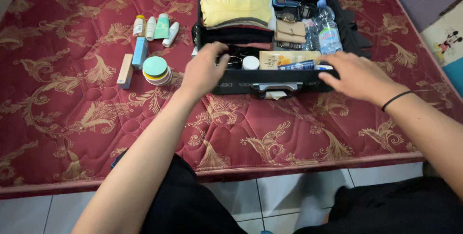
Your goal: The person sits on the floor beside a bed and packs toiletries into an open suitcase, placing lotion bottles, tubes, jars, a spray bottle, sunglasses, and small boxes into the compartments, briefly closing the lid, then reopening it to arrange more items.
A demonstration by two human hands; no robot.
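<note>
An open black suitcase (241,80) lies on a red patterned mattress (72,113). It holds a folded yellow shirt (235,3), dark folded clothes, a tan pouch (290,31), a water bottle (328,26), a white jar (250,62) and a flat yellow box (284,58). My left hand (203,70) reaches over the suitcase's near left rim, fingers curled above dark items inside; what it touches is hidden. My right hand (357,76) rests at the near right rim, its fingertips by a blue tube (296,65). A black band circles that wrist.
Left of the suitcase lie several toiletries: small bottles and tubes (155,27), a blue stick (139,52), a tan box (125,70) and stacked round tins (156,70). White floor tiles (279,190) show below the mattress edge. A cartoon-printed mat (448,39) lies at the far right.
</note>
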